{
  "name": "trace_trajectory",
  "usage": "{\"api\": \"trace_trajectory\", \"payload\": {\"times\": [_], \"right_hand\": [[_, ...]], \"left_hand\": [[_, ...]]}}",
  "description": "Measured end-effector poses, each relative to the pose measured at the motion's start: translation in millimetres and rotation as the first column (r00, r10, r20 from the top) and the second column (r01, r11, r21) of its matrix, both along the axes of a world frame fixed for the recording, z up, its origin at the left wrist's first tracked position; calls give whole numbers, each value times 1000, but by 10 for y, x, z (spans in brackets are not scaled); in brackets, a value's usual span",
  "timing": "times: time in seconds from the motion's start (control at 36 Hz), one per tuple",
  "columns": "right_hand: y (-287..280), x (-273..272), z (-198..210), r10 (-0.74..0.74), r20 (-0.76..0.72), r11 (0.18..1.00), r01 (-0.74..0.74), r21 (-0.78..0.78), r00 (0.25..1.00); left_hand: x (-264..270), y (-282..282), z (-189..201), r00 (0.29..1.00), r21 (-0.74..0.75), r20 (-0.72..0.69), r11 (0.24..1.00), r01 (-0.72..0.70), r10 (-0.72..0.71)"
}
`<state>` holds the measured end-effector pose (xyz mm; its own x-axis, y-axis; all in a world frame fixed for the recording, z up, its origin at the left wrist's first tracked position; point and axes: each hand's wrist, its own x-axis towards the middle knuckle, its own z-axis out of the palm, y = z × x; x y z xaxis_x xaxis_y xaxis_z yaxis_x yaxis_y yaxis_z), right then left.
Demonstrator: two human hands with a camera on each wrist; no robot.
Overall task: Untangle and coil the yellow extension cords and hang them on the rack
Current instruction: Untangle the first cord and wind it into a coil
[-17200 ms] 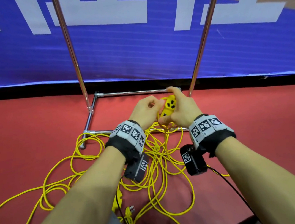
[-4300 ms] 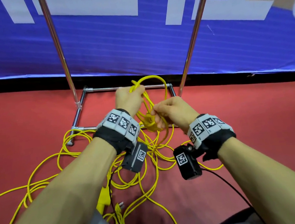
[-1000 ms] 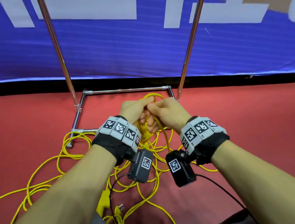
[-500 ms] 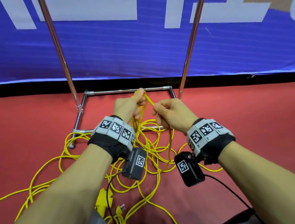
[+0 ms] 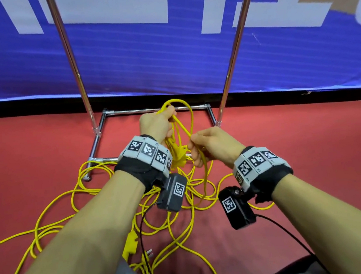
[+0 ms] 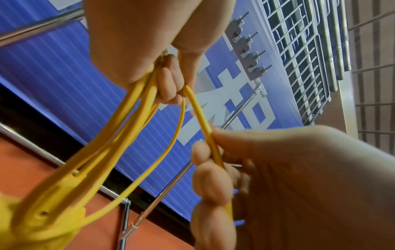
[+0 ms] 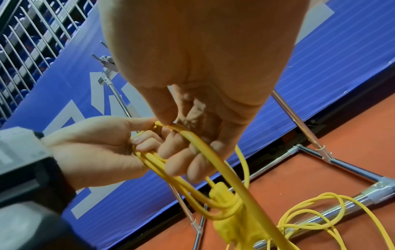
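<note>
Item: yellow extension cords (image 5: 170, 208), tangled. The bulk lies in loose overlapping loops on the red floor (image 5: 30, 160), spreading from the rack's base to the near-left edge of the head view; strands run off the left and bottom borders. A yellow socket block (image 5: 130, 244) and a pronged plug (image 5: 148, 252) lie among the near loops.

Item: rack (image 5: 69, 55), chrome tube. Two uprights rise from a rectangular floor frame whose rear bar sits just in front of a black strip under the blue banner (image 5: 164, 47). Floor inside the frame is mostly bare; cord loops cross its near bar. To the right of the frame the red floor is open, with only one loop near the right wrist.

Item: left hand (image 5: 157, 126), raised above the frame, fingers curled round a gathered bundle of several cord loops; one loop arcs above the fist, and a second yellow socket block (image 7: 226, 208) hangs below it within the bundle.

Item: right hand (image 5: 212, 145), just beside the left and lower, apart from it. Thumb and fingers pinch a single strand that runs up to the left fist and down to the floor pile.

Containers: none visible.
</note>
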<state>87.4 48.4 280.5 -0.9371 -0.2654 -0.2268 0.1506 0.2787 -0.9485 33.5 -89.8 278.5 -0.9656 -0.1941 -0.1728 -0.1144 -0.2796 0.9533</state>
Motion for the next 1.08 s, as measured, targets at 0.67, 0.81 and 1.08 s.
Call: {"api": "trace_trajectory", "payload": {"times": [0.67, 0.81, 1.08], "right_hand": [[-47, -14, -1, -31, -26, 999, 30, -34, 999], [85, 77, 39, 12, 29, 998, -10, -55, 1000], [-89, -45, -11, -94, -273, 986, 128, 110, 957]], "left_hand": [[44, 48, 11, 999, -3, -25, 999, 42, -42], [1, -16, 40, 994, 37, -73, 996, 79, -76], [76, -33, 30, 988, 107, -59, 984, 146, -140]]}}
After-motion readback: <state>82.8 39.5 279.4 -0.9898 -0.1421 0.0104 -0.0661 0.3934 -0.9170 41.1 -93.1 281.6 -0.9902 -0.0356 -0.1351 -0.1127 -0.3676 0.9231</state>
